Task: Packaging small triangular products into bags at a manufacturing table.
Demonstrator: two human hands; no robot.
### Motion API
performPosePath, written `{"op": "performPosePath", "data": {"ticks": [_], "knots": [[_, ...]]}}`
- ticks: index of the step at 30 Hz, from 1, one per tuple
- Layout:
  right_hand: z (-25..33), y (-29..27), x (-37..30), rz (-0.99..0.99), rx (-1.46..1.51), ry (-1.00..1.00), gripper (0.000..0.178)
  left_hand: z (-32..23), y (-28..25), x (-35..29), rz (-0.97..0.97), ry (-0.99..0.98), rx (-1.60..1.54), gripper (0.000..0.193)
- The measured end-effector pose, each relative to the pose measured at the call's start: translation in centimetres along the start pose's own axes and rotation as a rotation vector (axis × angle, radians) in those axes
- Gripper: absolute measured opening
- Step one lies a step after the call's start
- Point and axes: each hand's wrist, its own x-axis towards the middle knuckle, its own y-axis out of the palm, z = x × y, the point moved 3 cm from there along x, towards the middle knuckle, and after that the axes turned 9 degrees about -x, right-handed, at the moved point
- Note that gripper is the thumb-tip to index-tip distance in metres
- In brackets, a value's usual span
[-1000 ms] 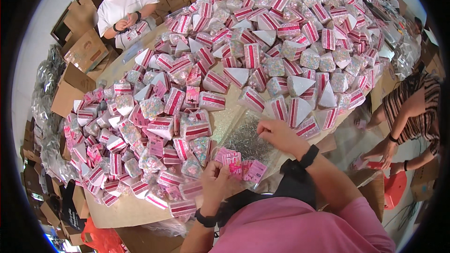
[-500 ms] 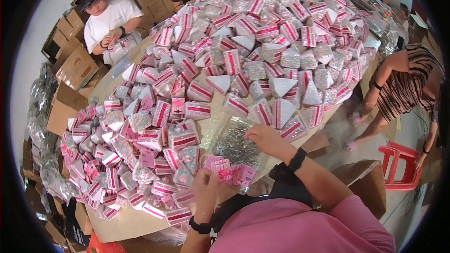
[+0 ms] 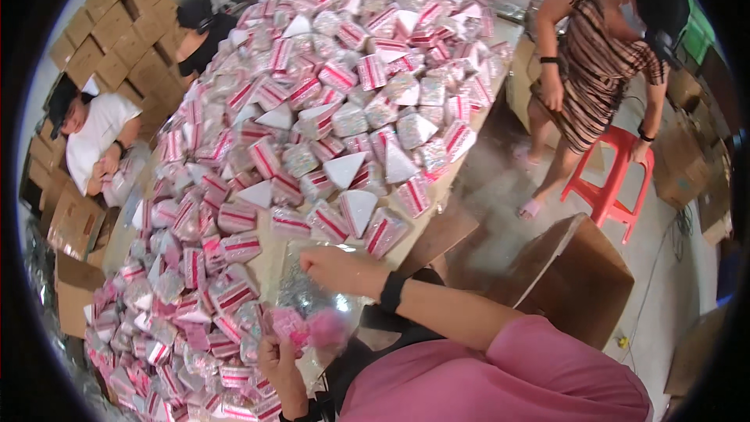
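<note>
My left hand (image 3: 278, 367) grips pink printed cards (image 3: 289, 327), blurred here, near the table's front edge. A second pink piece (image 3: 327, 328) shows beside them, to their right. My right hand (image 3: 340, 270) is closed, its fingertips pinched together above a clear plastic bag (image 3: 291, 289) holding many small silvery pieces. Whatever those fingertips hold is too small to make out. Close to both hands lies a large heap of wrapped cake-slice-shaped packs (image 3: 387, 230), white with pink stripes, some with speckled tops.
Packs cover much of the table (image 3: 461, 187). On my right stand an open cardboard box (image 3: 582, 281) and a red plastic stool (image 3: 613, 176), held by a person in striped clothing (image 3: 598, 70). Across the table, a person in white (image 3: 101, 137) handles something. Stacked cartons (image 3: 117, 35) line the wall.
My view has swung to the right. The striped-clothed person stands more upright, one hand still on the stool. My right hand stays over the bag, and my left keeps the pink cards.
</note>
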Motion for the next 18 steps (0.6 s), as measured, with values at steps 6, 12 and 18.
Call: {"op": "performPosePath", "data": {"ticks": [6, 12, 18], "knots": [[-0.6, -2.8, -0.3, 0.037, 0.480, 0.276, 0.008, -0.7, -0.3, -0.7, 0.083, 0.030, 0.034, 0.007], [1.2, -3.1, -0.1, 0.014, 0.672, 0.285, 0.008, -2.4, -0.1, 0.6, 0.033, -0.009, -0.114, 0.002], [3.6, -3.0, -0.3, 0.029, 0.564, 0.246, 0.008, -4.7, 1.9, 2.5, 0.043, -0.298, -0.777, 0.006]]}}
